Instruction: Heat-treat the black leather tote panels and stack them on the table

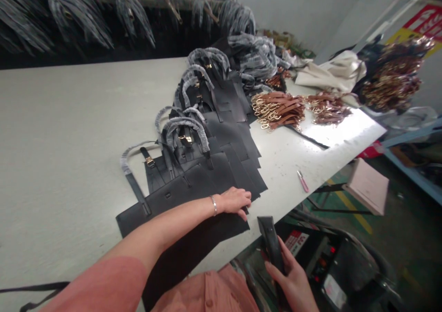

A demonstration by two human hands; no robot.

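Note:
My left hand [236, 201], with a bracelet at the wrist, lies palm down at the right edge of a black leather bag panel [203, 183]. Its fingers are bent over that edge. This panel, with slots and a wrapped strap handle [126, 164], lies on top of several overlapping black panels [238, 139] with grey-wrapped handles and gold clasps. Below the table's front edge, my right hand [290, 275] is closed around a long, narrow black piece [271, 240]. It looks like a folded leather strip; its lower end is partly hidden by the hand.
Pink-handled snips [303, 182] lie near the edge of the white table [69, 132]. Brown straps with gold hooks [279, 109] are heaped at the back right, beside beige cloth [331, 72]. A dark machine [331, 261] stands below the front edge. Wrapped handles [79, 13] hang behind.

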